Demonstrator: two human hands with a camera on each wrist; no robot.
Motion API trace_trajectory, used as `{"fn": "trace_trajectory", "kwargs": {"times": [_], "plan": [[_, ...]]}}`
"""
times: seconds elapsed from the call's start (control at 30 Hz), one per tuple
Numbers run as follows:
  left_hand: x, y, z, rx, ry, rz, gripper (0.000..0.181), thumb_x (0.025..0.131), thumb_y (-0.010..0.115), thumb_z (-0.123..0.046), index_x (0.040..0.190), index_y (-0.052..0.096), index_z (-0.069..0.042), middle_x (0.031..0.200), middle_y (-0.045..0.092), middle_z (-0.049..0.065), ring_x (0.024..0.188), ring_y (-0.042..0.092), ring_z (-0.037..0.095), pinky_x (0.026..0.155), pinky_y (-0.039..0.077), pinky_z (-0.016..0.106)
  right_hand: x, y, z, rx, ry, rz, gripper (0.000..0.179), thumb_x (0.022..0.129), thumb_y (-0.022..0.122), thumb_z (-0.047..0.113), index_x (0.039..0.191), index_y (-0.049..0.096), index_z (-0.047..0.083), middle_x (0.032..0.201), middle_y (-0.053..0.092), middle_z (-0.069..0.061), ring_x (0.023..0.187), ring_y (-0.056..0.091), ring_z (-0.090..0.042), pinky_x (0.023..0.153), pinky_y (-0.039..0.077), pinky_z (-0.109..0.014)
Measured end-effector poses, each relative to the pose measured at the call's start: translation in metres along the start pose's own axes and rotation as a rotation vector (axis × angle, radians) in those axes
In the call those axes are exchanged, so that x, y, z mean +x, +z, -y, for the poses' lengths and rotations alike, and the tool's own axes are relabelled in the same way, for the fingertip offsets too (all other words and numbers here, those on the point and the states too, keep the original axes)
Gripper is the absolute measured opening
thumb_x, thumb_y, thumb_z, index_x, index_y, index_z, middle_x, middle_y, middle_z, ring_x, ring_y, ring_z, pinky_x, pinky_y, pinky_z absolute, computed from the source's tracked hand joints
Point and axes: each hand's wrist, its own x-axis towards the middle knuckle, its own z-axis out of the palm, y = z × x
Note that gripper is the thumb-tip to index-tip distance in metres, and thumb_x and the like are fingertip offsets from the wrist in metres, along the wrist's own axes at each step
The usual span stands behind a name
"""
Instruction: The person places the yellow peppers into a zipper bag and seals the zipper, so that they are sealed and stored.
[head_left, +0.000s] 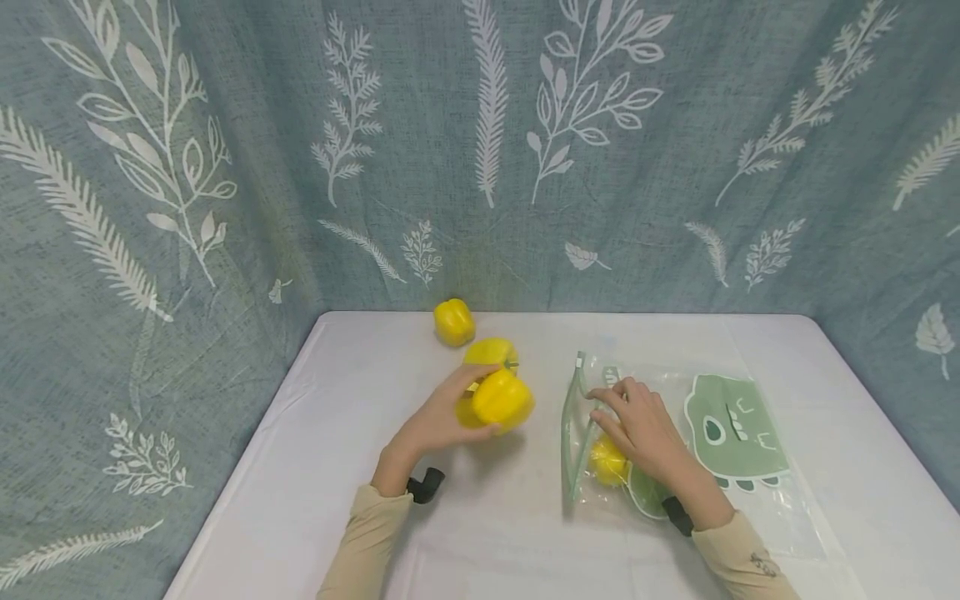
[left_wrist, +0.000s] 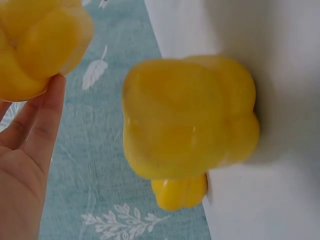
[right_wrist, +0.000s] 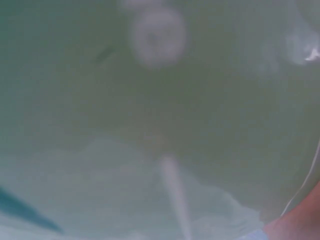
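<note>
My left hand (head_left: 441, 415) grips a yellow bell pepper (head_left: 504, 402) above the white table, fingers and thumb on its sides. In the left wrist view, that held pepper (left_wrist: 47, 37) is at the upper left, apart from a larger-looking pepper (left_wrist: 190, 117) on the table. My right hand (head_left: 645, 429) pinches the upper edge of a clear zip bag (head_left: 802, 508) with green cartoon prints; its green-lined mouth (head_left: 567, 433) gapes toward the left. Inside the bag, below my right fingers, sits another yellow pepper (head_left: 607, 462). Blurred green print (right_wrist: 150, 110) fills the right wrist view.
Just behind my left hand lies a yellow pepper (head_left: 491, 353), partly hidden, and one more pepper (head_left: 453, 322) stands near the table's back edge. A blue-grey curtain (head_left: 435, 167) with white leaf patterns surrounds the back and sides of the white table (head_left: 510, 542).
</note>
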Motion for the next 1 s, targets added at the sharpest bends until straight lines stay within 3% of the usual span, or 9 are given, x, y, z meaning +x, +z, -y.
{"fn": "trace_trajectory", "kwargs": {"times": [0.37, 0.67, 1.0], "plan": [[0.009, 0.022, -0.006, 0.047, 0.024, 0.105, 0.075, 0.072, 0.078, -0.031, 0.137, 0.042, -0.019, 0.140, 0.043, 0.000, 0.124, 0.042, 0.018, 0.102, 0.039, 0.043, 0.001, -0.002, 0.000, -0.009, 0.034, 0.028, 0.024, 0.092, 0.055, 0.031, 0.114, 0.058, 0.022, 0.088, 0.044, 0.000, 0.075, 0.038, -0.015, 0.064, 0.028, -0.027], [0.017, 0.036, -0.006, 0.064, 0.025, 0.192, 0.075, 0.074, 0.077, -0.033, 0.138, 0.040, -0.021, 0.141, 0.041, -0.002, 0.123, 0.043, 0.016, 0.098, 0.044, 0.035, 0.001, -0.003, 0.001, -0.018, 0.029, 0.023, 0.026, 0.092, 0.055, 0.033, 0.115, 0.059, 0.021, 0.088, 0.044, 0.000, 0.075, 0.038, -0.015, 0.063, 0.028, -0.026], [0.025, 0.050, -0.007, 0.113, 0.020, 0.224, 0.074, 0.073, 0.076, -0.034, 0.137, 0.042, -0.020, 0.139, 0.045, -0.002, 0.126, 0.042, 0.015, 0.103, 0.040, 0.035, 0.000, -0.001, 0.000, -0.010, 0.043, 0.032, 0.026, 0.092, 0.055, 0.033, 0.115, 0.058, 0.022, 0.087, 0.042, 0.001, 0.074, 0.037, -0.014, 0.063, 0.027, -0.025]]}}
